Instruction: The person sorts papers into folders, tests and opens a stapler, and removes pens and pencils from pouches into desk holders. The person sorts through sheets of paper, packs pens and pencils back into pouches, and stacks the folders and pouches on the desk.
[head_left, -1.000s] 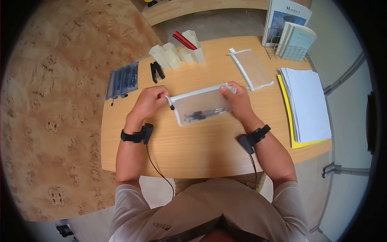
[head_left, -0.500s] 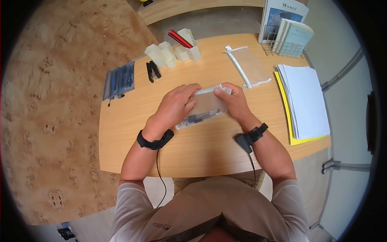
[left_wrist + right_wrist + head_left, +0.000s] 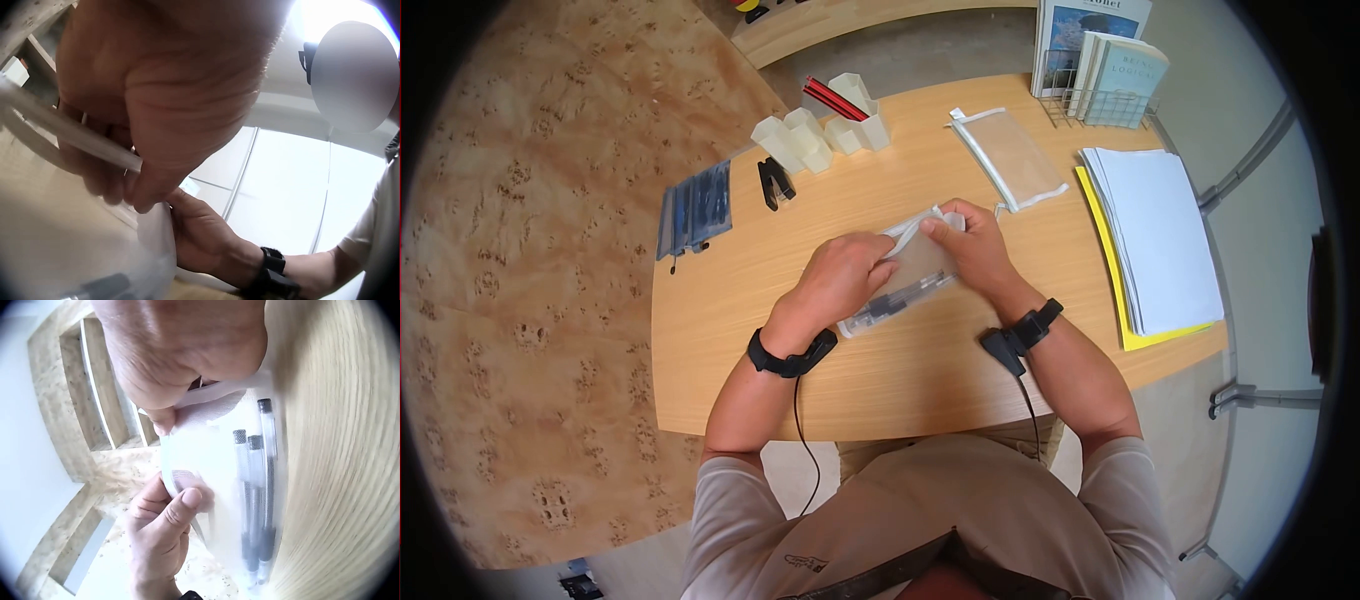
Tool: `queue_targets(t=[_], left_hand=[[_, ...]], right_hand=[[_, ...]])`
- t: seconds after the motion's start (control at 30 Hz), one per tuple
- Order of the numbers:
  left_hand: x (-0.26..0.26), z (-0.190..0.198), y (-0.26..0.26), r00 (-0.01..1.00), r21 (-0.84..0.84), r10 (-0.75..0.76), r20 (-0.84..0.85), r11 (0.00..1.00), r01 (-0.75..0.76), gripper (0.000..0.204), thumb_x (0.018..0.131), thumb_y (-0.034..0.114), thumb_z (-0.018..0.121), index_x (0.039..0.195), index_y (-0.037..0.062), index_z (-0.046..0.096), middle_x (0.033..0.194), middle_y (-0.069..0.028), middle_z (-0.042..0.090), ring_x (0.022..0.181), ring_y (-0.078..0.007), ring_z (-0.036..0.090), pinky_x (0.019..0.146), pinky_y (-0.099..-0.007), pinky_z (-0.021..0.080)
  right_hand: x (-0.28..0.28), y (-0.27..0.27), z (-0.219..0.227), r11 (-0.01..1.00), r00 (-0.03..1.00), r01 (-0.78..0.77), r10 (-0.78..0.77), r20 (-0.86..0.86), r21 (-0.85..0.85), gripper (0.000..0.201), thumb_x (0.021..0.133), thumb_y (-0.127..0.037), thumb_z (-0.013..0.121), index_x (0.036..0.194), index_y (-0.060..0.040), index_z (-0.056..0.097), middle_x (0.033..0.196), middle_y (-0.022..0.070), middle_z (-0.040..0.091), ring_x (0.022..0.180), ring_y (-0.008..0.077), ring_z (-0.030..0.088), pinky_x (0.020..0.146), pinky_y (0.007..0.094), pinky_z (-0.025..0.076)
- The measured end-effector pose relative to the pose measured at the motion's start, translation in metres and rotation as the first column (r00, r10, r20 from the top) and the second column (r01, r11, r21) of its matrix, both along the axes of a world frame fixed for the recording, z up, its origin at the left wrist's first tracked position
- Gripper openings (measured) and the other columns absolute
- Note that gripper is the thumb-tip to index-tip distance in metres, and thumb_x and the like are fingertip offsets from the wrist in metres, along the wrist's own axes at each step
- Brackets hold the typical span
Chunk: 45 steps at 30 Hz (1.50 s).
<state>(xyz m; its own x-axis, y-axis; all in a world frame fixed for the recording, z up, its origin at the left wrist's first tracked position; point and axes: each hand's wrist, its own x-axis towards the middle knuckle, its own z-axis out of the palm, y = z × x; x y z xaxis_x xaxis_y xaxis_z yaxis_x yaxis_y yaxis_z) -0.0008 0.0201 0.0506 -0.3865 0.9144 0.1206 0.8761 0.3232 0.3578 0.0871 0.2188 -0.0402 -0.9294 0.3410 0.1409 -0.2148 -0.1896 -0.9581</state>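
Note:
A clear mesh pouch (image 3: 920, 262) with white edging is held up between both hands, over the desk. Several black-capped pens (image 3: 265, 481) lie along its bottom, showing through the mesh. My left hand (image 3: 840, 278) grips the upper edge on the left, thumb and fingers pinching it in the right wrist view. The right hand (image 3: 980, 248) pinches the upper right corner, thumb in front. Between the hands, the white edge strips (image 3: 81, 137) stand apart. The pouch's left part is hidden behind the left hand in the head view.
Behind are a black stapler (image 3: 775, 184), white holders (image 3: 805, 140) with red pencils (image 3: 836, 100), and another mesh pouch (image 3: 1012, 158). A blue pouch (image 3: 697, 208) lies left. Papers (image 3: 1150, 240) on a yellow folder and a wire rack (image 3: 1108, 108) of books are right.
My left hand has moved right from the pouch's left end along its upper edge. The edge strips, formerly flat together, have parted. The right hand keeps its hold on the corner.

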Motion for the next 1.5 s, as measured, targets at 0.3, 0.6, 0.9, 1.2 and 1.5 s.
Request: queue_targets(t=[0.3,0.6,0.9,1.2,1.5], left_hand=[[-0.022,-0.002,-0.006,0.570,0.155,0.144,0.809,0.883,-0.442,0.017,0.099,0.008,0.057,0.113,0.0006,0.064,0.115,-0.0131,0.071,0.106,-0.0268,0.070,0.086,-0.0380,0.057],[-0.019,-0.017,-0.016,-0.115,0.320,-0.434,0.894,0.796,-0.513,0.043,0.098,0.001,0.050,0.140,-0.0035,0.050,0.127,-0.0192,0.065,0.119,-0.0268,0.066,0.098,-0.0406,0.056],[-0.001,-0.026,0.010,0.411,0.027,0.130,0.902,0.935,-0.354,0.025,0.098,0.020,0.065,0.115,0.0018,0.068,0.096,-0.0025,0.070,0.084,-0.0106,0.064,0.076,-0.0291,0.053],[-0.023,-0.037,-0.004,0.438,0.295,0.115,0.891,0.588,-0.753,0.021,0.104,0.022,0.057,0.088,0.0081,0.057,0.067,0.0017,0.053,0.054,-0.0051,0.047,0.045,-0.0211,0.036],[-0.040,-0.041,-0.043,0.398,0.247,0.115,0.910,0.622,-0.743,0.022,0.105,0.023,0.056,0.089,0.0093,0.056,0.068,0.0016,0.053,0.054,-0.0063,0.047,0.048,-0.0216,0.037]], right_hand=[[-0.005,0.005,-0.004,0.917,0.983,-0.119,0.162,0.083,-0.381,0.023,0.100,-0.016,0.069,0.118,-0.0018,0.068,0.101,0.0027,0.072,0.090,0.0089,0.067,0.078,0.0232,0.056],[-0.004,0.004,-0.005,0.949,0.957,-0.214,0.251,0.147,-0.230,0.016,0.101,-0.018,0.066,0.109,-0.0045,0.070,0.098,0.0006,0.070,0.086,0.0075,0.066,0.073,0.0235,0.056],[-0.002,-0.004,-0.014,0.930,0.925,-0.367,0.361,0.119,0.032,0.011,0.099,-0.016,0.068,0.096,-0.0047,0.067,0.079,-0.0024,0.066,0.067,0.0049,0.057,0.062,0.0218,0.047],[-0.004,0.002,-0.009,0.989,0.988,-0.141,0.137,0.065,0.051,0.011,0.101,-0.008,0.054,0.109,-0.0038,0.061,0.083,0.0007,0.067,0.074,0.0081,0.062,0.065,0.0233,0.049],[0.018,0.081,0.049,0.375,0.874,0.329,-0.468,-0.130,0.867,0.039,0.092,-0.025,0.067,0.126,-0.0048,0.063,0.107,0.0204,0.069,0.110,0.0358,0.061,0.095,0.0462,0.050]])
